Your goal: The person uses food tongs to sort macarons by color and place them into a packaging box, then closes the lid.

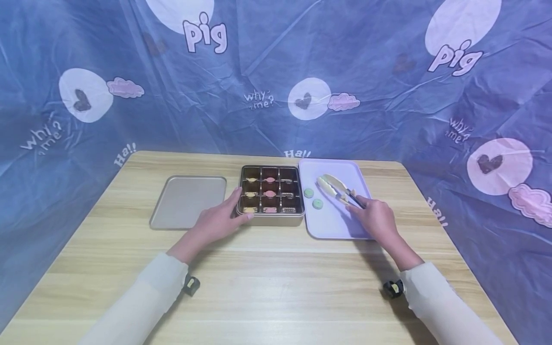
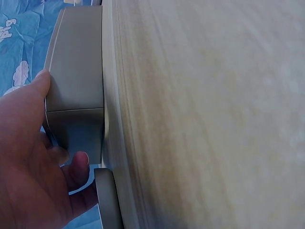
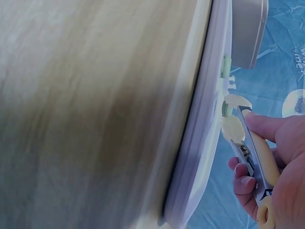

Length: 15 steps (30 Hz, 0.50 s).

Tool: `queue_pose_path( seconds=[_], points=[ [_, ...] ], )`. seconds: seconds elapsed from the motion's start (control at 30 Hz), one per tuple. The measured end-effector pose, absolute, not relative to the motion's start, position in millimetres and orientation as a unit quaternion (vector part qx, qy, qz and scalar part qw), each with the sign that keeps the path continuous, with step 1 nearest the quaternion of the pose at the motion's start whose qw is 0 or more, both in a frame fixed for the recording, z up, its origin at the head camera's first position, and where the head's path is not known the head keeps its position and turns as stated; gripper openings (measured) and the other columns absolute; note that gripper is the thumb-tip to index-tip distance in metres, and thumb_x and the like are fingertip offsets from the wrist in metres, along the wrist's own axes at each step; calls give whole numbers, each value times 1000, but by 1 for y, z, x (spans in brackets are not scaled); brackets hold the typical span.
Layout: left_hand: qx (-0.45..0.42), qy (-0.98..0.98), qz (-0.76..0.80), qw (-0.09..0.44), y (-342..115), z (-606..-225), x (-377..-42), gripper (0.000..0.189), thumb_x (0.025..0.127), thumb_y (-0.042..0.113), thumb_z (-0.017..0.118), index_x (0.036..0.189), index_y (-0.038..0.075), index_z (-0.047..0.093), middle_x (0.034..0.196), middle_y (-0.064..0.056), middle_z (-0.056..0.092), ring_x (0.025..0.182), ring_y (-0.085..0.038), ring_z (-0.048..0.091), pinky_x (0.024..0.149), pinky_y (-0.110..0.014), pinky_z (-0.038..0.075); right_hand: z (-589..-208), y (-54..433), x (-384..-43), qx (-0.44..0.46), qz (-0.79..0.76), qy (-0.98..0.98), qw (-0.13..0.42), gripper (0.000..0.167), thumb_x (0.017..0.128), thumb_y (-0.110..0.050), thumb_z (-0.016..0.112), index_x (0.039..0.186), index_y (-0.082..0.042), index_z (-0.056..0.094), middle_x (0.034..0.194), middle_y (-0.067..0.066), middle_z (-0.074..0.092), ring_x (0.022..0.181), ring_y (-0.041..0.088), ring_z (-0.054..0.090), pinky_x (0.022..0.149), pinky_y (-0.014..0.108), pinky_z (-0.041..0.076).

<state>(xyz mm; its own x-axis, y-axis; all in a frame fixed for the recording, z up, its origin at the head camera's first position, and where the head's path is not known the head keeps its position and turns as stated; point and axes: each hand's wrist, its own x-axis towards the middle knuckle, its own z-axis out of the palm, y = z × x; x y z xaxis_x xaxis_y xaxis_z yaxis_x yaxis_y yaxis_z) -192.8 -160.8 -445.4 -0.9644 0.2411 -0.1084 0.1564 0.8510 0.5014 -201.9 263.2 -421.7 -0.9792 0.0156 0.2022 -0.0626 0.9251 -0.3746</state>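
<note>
My left hand (image 1: 220, 219) grips the front left corner of a bronze tin box (image 1: 276, 220), thumb along its front rim and forefinger at its left side. Inside, a brown divided insert (image 1: 288, 173) shows yellow pieces down the left column and pink ones down the middle; the right column shows no coloured piece. My right hand (image 1: 377, 218) holds food tongs (image 1: 338, 189) over a lilac tray (image 1: 321, 230). The tongs' jaws are apart, with a bit of green between them. Two round green macaron-like pieces (image 1: 317, 204) lie on the tray's left side.
A flat bronze lid (image 1: 187, 203) lies left of the box. The tray stands against the box's right side. All rest on a wooden table (image 1: 267, 282), with a blue printed cloth (image 1: 258, 124) hanging behind and at the sides.
</note>
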Motion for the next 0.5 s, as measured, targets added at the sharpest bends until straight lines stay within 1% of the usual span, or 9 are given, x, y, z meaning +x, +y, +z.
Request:
queue_pose_path(
  seconds=[0.17, 0.27, 0.33, 0.47, 0.5],
  points=[
    [104, 958, 255, 86, -161, -444, -193, 97, 90, 80, 42, 162, 33, -3, 168, 2, 16, 142, -43, 43, 110, -66, 39, -415, 263, -197, 15, 202, -973, 109, 51, 88, -33, 77, 128, -3, 68, 111, 37, 65, 84, 46, 67, 61, 50, 48],
    [104, 958, 254, 87, -161, -444, -193, 97, 91, 80, 42, 162, 33, -3, 168, 2, 16, 141, -43, 44, 109, -66, 41, -410, 263, -194, 28, 210, -971, 114, 50, 88, -32, 79, 127, -2, 68, 107, 37, 66, 76, 41, 65, 56, 45, 46],
    [104, 958, 253, 88, -161, -443, -192, 97, 90, 80, 42, 162, 33, -3, 168, 1, 16, 140, -44, 45, 108, -66, 41, -407, 262, -191, 37, 217, -969, 111, 50, 89, -32, 78, 128, -2, 67, 107, 37, 66, 69, 35, 61, 53, 40, 43],
    [102, 959, 251, 86, -161, -444, -193, 97, 90, 81, 41, 162, 34, -3, 168, 2, 16, 139, -44, 47, 107, -66, 42, -400, 263, -184, 44, 235, -967, 89, 55, 90, -36, 77, 131, -2, 65, 106, 37, 67, 55, 23, 44, 48, 32, 36],
    [102, 959, 250, 85, -161, -445, -193, 97, 90, 81, 41, 162, 34, -3, 168, 2, 17, 138, -44, 47, 107, -66, 42, -399, 263, -182, 46, 239, -966, 86, 56, 90, -37, 77, 132, -2, 65, 100, 36, 68, 53, 20, 40, 47, 30, 35]
  ],
)
